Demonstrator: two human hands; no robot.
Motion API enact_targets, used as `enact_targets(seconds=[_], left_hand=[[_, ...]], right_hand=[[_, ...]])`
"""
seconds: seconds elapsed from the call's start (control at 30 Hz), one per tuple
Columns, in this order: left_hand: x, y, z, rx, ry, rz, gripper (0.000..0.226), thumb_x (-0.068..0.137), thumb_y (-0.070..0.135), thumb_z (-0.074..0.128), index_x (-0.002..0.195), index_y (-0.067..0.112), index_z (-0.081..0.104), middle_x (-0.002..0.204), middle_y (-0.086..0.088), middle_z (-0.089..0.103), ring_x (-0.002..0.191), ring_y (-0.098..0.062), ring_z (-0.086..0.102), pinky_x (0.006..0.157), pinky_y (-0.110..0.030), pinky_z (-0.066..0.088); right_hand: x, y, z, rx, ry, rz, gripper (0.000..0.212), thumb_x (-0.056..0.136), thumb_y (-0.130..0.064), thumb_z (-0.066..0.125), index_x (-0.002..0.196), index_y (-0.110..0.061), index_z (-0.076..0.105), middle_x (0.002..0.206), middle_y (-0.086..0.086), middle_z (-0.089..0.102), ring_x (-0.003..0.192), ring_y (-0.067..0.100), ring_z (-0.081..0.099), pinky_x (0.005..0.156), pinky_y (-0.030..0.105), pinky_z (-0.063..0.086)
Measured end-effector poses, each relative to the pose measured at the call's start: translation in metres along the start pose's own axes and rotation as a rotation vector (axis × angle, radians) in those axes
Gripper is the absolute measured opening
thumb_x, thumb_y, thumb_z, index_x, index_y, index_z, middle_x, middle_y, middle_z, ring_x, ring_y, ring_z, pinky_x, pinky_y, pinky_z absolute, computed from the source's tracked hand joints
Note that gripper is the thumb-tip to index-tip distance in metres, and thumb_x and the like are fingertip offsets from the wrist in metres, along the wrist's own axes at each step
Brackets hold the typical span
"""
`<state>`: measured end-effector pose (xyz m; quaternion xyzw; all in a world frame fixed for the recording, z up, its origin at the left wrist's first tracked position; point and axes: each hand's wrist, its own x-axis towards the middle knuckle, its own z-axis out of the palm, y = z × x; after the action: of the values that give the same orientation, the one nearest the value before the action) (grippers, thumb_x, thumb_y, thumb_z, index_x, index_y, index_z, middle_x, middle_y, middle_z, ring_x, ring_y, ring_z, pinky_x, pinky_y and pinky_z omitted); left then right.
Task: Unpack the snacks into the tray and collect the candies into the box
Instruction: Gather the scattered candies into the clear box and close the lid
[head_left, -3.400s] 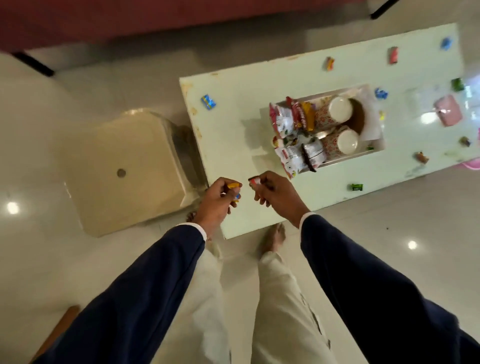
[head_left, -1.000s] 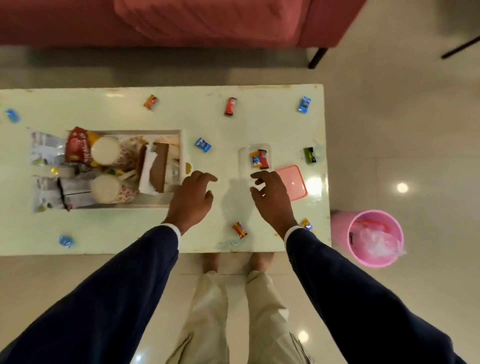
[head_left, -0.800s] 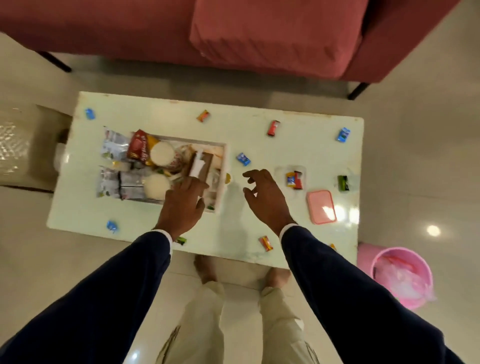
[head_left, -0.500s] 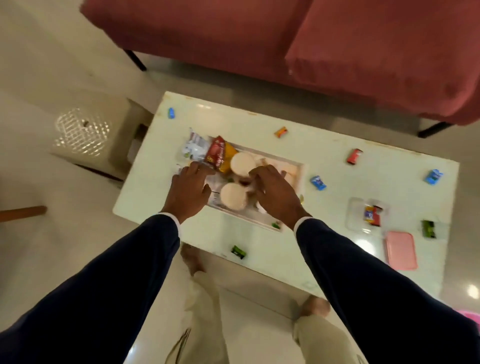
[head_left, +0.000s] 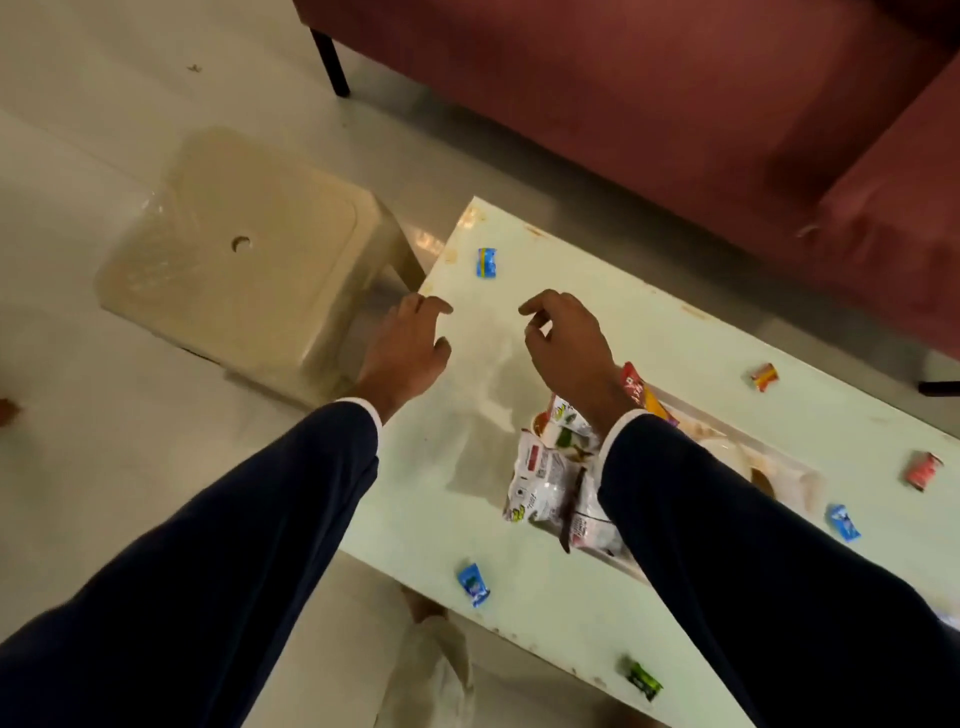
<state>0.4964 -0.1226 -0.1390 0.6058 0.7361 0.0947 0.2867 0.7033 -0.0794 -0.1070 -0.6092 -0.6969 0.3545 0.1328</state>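
Note:
A blue wrapped candy (head_left: 486, 263) lies near the far left corner of the pale green table (head_left: 467, 467). My left hand (head_left: 410, 348) hovers over the table's left edge, fingers loosely curled and holding nothing. My right hand (head_left: 566, 348) hangs just right of it, also holding nothing, a short way below the candy. The tray (head_left: 727, 441) with snack packets (head_left: 545, 473) sits under my right forearm, partly hidden. More candies lie around: blue (head_left: 472, 583), green (head_left: 643, 678), blue (head_left: 842, 521), red (head_left: 922, 469), orange (head_left: 763, 375). The candy box is out of view.
A beige plastic stool (head_left: 244, 260) stands on the floor right against the table's left end. A red sofa (head_left: 675, 104) runs along the far side of the table. My trouser leg (head_left: 431, 675) shows below the near edge.
The view has swung left along the table. Both hands left the tray and moved to the table's left end, towards the blue candy.

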Motion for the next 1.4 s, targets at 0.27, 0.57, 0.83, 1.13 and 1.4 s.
enact_targets(seconds=[0.27,0.57,0.83,1.13,1.4], left_hand=[[0.116,0.020,0.015,0.158,-0.100,0.160,0.058,0.096,0.022,0.059,0.152,0.025,0.042,0.146,-0.015,0.040,0.123,-0.037,0.051,0.103,-0.048,0.047],[0.114,0.017,0.035,0.272,-0.061,0.255,0.013,0.099,0.006,0.053,0.113,0.004,0.054,0.117,-0.020,0.053,0.092,-0.035,0.063,0.079,-0.040,0.055],[0.056,0.086,0.037,-0.669,-0.081,-0.080,0.021,0.094,0.007,0.063,0.091,0.027,0.069,0.093,0.007,0.069,0.069,-0.003,0.068,0.060,-0.030,0.052],[0.021,0.185,0.052,-0.768,-0.226,0.147,0.009,0.088,0.018,0.078,0.094,0.018,0.072,0.086,0.003,0.073,0.059,-0.016,0.070,0.049,-0.020,0.048],[-0.013,0.233,0.086,-0.725,-0.324,0.176,0.021,0.084,0.001,0.079,0.103,0.006,0.072,0.096,-0.010,0.074,0.070,-0.021,0.077,0.065,-0.029,0.062]], right_hand=[[0.022,0.021,-0.005,0.137,0.114,0.115,0.022,0.098,-0.006,0.054,0.109,-0.019,0.068,0.107,-0.007,0.066,0.083,0.007,0.059,0.075,0.019,0.047],[0.008,0.045,-0.035,0.391,0.182,0.229,0.024,0.096,-0.009,0.058,0.100,-0.030,0.069,0.104,-0.013,0.071,0.086,0.010,0.064,0.062,0.015,0.052],[-0.015,0.144,-0.106,-0.202,0.286,0.434,0.029,0.090,-0.008,0.060,0.117,-0.017,0.064,0.127,0.007,0.060,0.110,0.028,0.062,0.089,0.037,0.052],[-0.023,0.253,-0.146,-0.420,-0.032,0.522,0.055,0.094,-0.015,0.064,0.145,-0.018,0.044,0.139,0.020,0.042,0.122,0.047,0.051,0.102,0.051,0.048],[-0.043,0.265,-0.135,-0.424,0.011,0.304,0.024,0.100,-0.013,0.049,0.123,-0.006,0.053,0.121,0.021,0.060,0.108,0.041,0.062,0.090,0.046,0.054]])
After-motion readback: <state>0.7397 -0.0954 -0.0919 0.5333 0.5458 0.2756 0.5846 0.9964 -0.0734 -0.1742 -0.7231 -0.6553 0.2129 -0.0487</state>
